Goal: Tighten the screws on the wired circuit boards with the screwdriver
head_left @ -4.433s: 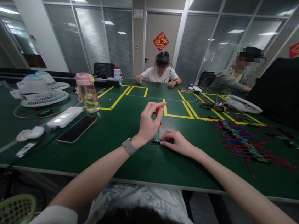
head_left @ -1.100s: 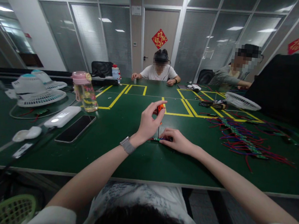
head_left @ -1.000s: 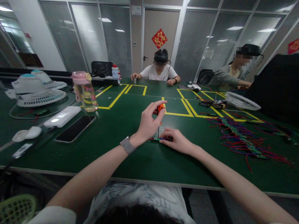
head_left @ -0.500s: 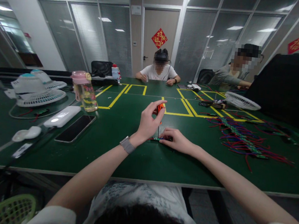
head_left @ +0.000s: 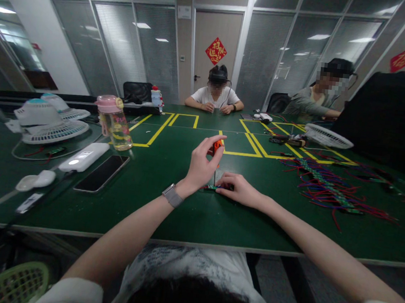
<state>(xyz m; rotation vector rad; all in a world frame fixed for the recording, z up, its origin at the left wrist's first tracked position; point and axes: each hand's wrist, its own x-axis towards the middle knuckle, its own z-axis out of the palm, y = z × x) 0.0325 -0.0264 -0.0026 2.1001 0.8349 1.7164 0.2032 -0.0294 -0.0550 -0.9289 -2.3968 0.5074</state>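
My left hand [head_left: 204, 163] is closed round the orange-and-black handle of a screwdriver [head_left: 218, 145]. The screwdriver stands upright, and its thin shaft runs down to a small green circuit board [head_left: 210, 188] on the table. Whether the tip touches the board is too small to tell. Pressed to the table, my right hand [head_left: 238, 189] grips the right end of that board between thumb and fingers. Some wires show under its fingers. A grey watch is on my left wrist.
Several wired circuit boards [head_left: 324, 181] lie in a row to the right. On the left are a phone [head_left: 102, 174], a white power bank [head_left: 84, 157], a drink bottle [head_left: 115, 123] and white fans [head_left: 55, 124]. Two people sit across the green table [head_left: 166, 220], beyond yellow tape lines.
My hands, the screwdriver and the board have barely moved. The person opposite has brought both hands closer together.
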